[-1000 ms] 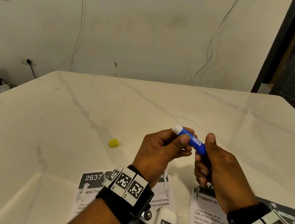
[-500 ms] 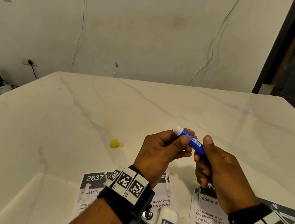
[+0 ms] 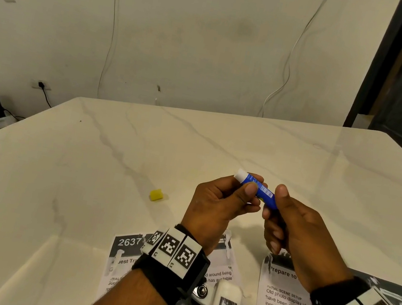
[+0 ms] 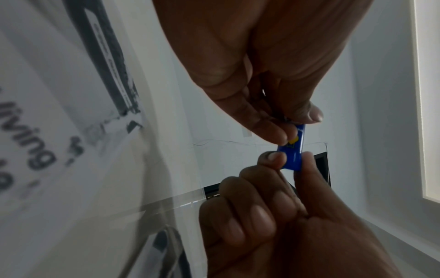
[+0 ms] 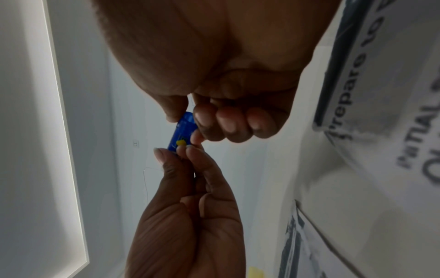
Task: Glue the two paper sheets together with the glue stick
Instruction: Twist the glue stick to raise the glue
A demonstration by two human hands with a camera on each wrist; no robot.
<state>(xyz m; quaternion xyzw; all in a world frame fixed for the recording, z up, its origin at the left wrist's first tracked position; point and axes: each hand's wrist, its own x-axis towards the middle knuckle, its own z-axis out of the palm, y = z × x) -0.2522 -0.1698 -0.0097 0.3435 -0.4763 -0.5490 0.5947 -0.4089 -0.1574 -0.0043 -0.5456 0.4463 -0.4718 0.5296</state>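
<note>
Hands (image 3: pixel 259 211) barely shifted, gripping glue stick (image 3: pixel 259 189); sheet (image 3: pixel 283 288) reads "Prepare to".

The head view is evenly lit and sharp, with soft shadows on the pale table (image 3: pixel 81 185) under the hands and a dim sheen at its far right. Straight lines bow toward the frame edges. Both wrist views are dimmer and bluish, strongly warped; the printed sheet (image 4: pixel 35 141) at the left of the left wrist view is blurred, and a bright strip glares along its right edge.
</note>
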